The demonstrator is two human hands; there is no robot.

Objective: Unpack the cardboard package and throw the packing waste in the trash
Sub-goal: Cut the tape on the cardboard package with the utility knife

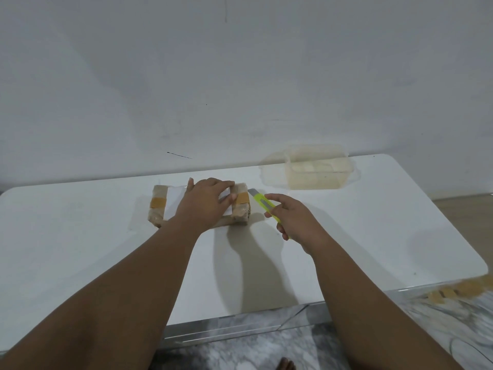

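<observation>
1. Right hand grips a cutter, blade out past its fingertips toward the package.
2. Left hand lies flat on the package, fingers spread across its top.
3. Beyond the fingers, a tub, apparently clear plastic.

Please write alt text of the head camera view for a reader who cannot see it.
A person's left hand presses down on a taped cardboard package on a white table, while the right hand holds a yellow-green utility knife, blade out, near the package's right end. A clear plastic container stands at the table's far edge.
</observation>
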